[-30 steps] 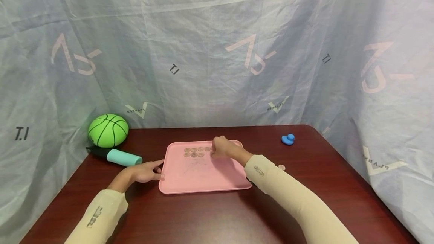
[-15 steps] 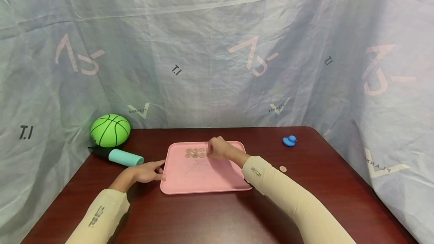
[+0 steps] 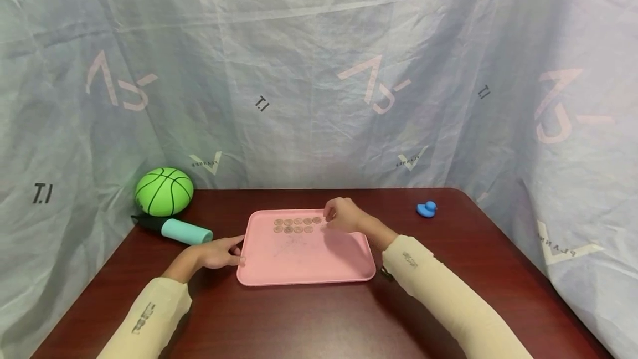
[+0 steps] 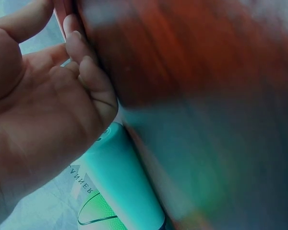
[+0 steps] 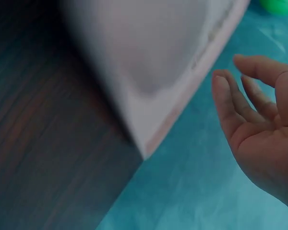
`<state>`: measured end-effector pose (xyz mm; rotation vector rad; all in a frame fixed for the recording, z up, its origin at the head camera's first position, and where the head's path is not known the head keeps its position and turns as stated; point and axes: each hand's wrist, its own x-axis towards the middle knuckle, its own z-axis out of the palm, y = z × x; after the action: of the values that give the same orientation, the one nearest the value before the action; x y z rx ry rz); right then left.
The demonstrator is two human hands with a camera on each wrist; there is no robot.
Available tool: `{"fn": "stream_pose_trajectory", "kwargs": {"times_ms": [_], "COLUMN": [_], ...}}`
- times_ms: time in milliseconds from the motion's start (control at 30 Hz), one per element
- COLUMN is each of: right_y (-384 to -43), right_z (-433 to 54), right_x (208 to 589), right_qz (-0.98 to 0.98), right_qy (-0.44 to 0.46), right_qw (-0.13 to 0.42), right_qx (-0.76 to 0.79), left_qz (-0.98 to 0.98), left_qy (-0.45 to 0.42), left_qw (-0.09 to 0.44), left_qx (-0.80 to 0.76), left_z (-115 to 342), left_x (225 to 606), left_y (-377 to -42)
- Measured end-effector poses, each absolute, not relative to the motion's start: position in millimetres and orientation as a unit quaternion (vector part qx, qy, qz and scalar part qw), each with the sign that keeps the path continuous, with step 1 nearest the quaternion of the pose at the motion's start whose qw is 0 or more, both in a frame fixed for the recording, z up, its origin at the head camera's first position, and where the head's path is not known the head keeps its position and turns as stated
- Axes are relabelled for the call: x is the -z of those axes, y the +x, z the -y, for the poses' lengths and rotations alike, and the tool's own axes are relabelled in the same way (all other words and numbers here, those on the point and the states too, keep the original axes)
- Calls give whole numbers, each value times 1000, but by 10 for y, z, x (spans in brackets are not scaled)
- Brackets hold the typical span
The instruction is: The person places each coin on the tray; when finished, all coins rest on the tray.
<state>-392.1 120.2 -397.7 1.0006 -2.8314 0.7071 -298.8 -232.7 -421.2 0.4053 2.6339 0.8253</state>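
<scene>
Several round coins (image 3: pixel 298 221) lie in two neat rows near the far edge of a pink tray (image 3: pixel 309 265). My right hand (image 3: pixel 344 215) hovers over the tray's far right part, just right of the coins. In the right wrist view, its thumb and fingertips (image 5: pixel 222 86) are apart with nothing between them. My left hand (image 3: pixel 219 252) rests at the tray's left edge, thumb tip over the rim and index finger against the side. The left wrist view shows that hand's other fingers loosely bent beside the dark red tabletop.
A turquoise cylinder with a black tapered end (image 3: pixel 186 231) lies left of the tray, with a green basketball (image 3: pixel 164 191) behind it. A blue toy duck (image 3: pixel 426 209) sits at the back right. A grey printed cloth (image 3: pixel 309 126) hangs behind the table (image 3: pixel 279 320).
My right hand has drawn back to the right with its fingers parted, uncovering the right-hand coins of both rows. The loose coin on the table is now out of sight. My left hand stays put.
</scene>
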Motion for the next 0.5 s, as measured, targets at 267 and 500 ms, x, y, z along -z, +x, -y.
{"fn": "stream_pose_trajectory", "kwargs": {"times_ms": [267, 500], "right_y": [-3752, -3562], "right_z": [-2043, -2733], "right_x": [3886, 3939], "right_qz": [908, 904], "right_qy": [324, 293], "right_qw": [26, -62], "right_qx": [-264, -306], "left_qz": [-928, -928], "left_qy": [150, 144], "left_qw": [179, 185], "left_qx": [-290, -289], "left_z": [2302, 2314], "left_x": [4203, 4170], "left_y": [-2994, -2984]}}
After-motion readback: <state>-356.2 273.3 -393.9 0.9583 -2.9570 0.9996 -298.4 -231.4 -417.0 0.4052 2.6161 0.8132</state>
